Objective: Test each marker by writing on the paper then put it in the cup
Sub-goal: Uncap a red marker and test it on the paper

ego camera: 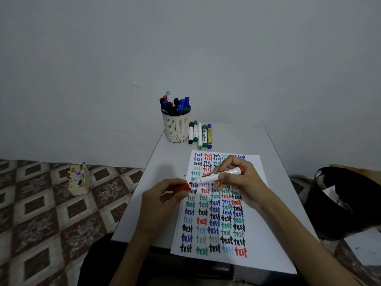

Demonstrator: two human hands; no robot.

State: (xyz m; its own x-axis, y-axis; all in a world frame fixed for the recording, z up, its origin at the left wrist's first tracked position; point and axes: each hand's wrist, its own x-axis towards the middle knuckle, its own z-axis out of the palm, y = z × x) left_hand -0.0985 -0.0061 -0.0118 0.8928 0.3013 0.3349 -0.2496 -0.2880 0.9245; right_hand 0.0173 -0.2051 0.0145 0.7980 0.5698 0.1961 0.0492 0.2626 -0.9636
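Note:
My right hand (239, 180) grips a white marker with red ends (218, 176), its bare red tip pointing left over the paper. My left hand (165, 197) pinches the red cap (181, 187) just left of that tip, a small gap between them. The paper (255, 240) lies on the small table and is covered with rows of "test" in several colours. At the table's far end stands a cream slotted cup (176, 126) full of markers. Several capped markers (200, 134) lie side by side to its right.
The grey table (148, 186) is narrow, with its edges close on both sides. On the patterned floor to the left stands a small box of markers (79, 179). A black bin (346, 201) sits to the right, against the table.

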